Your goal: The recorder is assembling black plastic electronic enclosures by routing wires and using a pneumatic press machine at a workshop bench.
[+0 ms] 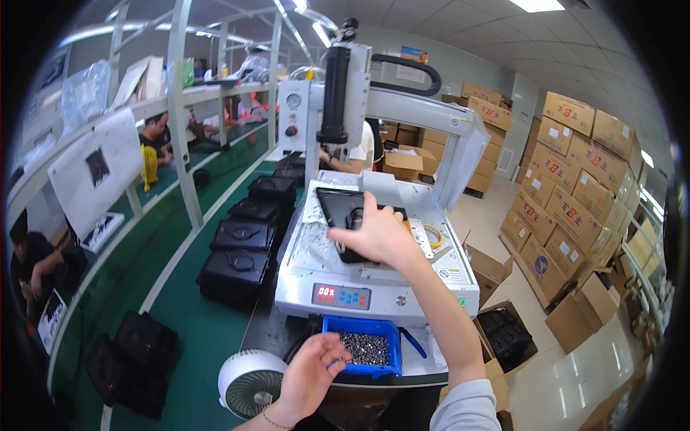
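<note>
My right hand (377, 233) reaches over the white bed of a benchtop machine (295, 276). It spans a black rectangular case part (334, 205), with the thumb at its left edge and the fingers at its far and right edges. The palm covers much of that part. Lower down, my left hand (313, 370) is held palm up at the left side of a blue bin (381, 371). Its fingers are apart and loosely bent, and nothing shows in them. Small metal pieces (368, 350) lie heaped inside the bin.
A vertical black cylinder head (335, 93) hangs behind the bed. A white fan (251, 381) stands left of my left hand, blue-handled pliers (413, 343) right of the bin. Black cases (237, 273) line the green belt. Cartons (568, 194) are stacked right; other people sit left.
</note>
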`<state>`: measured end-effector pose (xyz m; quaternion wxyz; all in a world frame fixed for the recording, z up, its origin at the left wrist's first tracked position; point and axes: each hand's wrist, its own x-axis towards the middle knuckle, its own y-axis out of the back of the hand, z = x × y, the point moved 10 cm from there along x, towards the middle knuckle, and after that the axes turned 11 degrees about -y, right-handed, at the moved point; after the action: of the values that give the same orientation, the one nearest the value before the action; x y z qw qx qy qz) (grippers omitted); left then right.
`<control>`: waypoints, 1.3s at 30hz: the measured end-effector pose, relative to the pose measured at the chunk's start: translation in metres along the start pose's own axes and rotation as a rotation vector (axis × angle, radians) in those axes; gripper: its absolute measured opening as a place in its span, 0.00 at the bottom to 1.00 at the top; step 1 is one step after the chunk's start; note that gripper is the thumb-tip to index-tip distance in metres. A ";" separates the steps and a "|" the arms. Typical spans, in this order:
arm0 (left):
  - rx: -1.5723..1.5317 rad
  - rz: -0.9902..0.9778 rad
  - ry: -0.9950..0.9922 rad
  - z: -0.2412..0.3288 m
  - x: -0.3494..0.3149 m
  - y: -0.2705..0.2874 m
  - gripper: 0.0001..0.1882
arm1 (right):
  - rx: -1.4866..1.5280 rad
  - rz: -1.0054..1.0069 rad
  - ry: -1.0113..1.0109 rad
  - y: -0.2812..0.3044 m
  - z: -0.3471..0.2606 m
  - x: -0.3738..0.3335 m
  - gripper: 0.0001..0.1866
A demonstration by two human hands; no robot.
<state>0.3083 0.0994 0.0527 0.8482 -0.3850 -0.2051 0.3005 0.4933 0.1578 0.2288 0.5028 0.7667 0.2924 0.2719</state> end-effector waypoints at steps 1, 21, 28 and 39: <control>-0.070 0.006 -0.070 0.009 -0.001 -0.004 0.26 | 0.028 0.009 0.094 -0.008 -0.013 -0.021 0.59; -0.343 -0.140 0.143 -0.021 -0.011 -0.020 0.58 | 0.188 -0.285 1.022 -0.035 -0.031 -0.133 0.16; -0.702 -0.263 0.165 -0.017 -0.011 -0.043 0.49 | 0.334 -0.473 1.072 -0.041 -0.025 -0.128 0.06; -0.404 -0.047 -0.049 0.035 0.004 -0.006 0.42 | 1.022 -0.998 1.354 0.002 -0.001 -0.234 0.05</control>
<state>0.2935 0.1174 0.0796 0.7552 -0.5351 -0.2907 0.2427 0.3331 -0.0108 0.2020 -0.1061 0.3627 0.8912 0.2511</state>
